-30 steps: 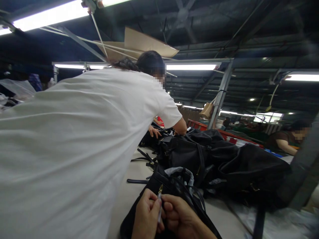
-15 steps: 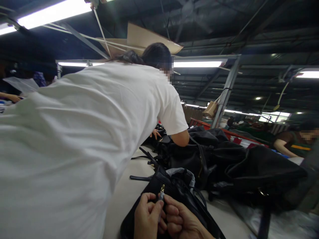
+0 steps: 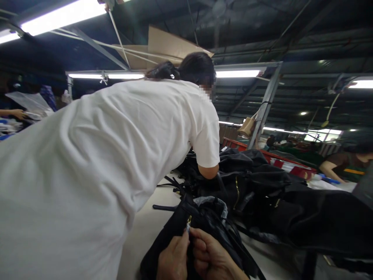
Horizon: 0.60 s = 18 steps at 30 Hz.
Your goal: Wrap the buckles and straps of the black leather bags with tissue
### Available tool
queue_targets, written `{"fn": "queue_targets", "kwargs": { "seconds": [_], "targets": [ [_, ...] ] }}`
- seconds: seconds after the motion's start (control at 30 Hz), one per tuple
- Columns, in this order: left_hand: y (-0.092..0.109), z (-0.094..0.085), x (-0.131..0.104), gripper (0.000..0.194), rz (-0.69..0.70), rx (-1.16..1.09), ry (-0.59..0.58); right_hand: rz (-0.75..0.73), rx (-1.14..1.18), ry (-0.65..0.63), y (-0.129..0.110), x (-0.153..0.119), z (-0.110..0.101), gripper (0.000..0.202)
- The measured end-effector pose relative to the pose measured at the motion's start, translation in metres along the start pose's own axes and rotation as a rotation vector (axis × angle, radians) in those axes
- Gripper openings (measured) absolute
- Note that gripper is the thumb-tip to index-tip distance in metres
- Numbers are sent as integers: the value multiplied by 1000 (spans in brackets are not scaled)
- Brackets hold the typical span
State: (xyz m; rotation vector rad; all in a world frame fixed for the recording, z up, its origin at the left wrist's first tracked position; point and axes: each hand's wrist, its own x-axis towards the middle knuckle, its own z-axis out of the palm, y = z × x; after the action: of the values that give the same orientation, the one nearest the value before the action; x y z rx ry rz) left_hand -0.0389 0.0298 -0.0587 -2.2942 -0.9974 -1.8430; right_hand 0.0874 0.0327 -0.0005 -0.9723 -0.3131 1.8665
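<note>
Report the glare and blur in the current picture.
Head view: the long white tube light at upper left is blown out; in the head view, the black soft bag below the bare left hand and bare right hand loses detail in darkness; in the head view, the small gold-coloured metal pull looks too soft for fine detail.

Left hand [image 3: 174, 257] and right hand [image 3: 210, 254] pinch closely side by side

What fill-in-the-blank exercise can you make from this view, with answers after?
The left hand and right hand meet over a ____ bag.
The pale strip at the fingers adjoins a ____ metal piece.
The nearest co-worker leans over the table on the view's ____ side.
Missing words: black; gold; left.
</note>
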Motion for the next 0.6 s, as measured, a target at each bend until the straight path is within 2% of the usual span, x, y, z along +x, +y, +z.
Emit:
{"fn": "queue_targets", "kwargs": {
  "seconds": [0.1,0.23,0.37,0.5,0.6],
  "targets": [
    [-4,-4,1,40,113,114,-30,-22,-22,20,1,-3,6,34],
    [-5,-10,9,40,218,260,-4,-31,-59,25,1,-5,11,33],
    [-9,-15,12,38,284,285,-62,-10,-116,21,1,-7,13,42],
    [-13,-17,9,34,263,212,-117,-4,-161,7,-1,-9,15,43],
    [-13,-17,7,33,227,160,-126,-97,-255,43,1,-10,18,43]
  ]
}}
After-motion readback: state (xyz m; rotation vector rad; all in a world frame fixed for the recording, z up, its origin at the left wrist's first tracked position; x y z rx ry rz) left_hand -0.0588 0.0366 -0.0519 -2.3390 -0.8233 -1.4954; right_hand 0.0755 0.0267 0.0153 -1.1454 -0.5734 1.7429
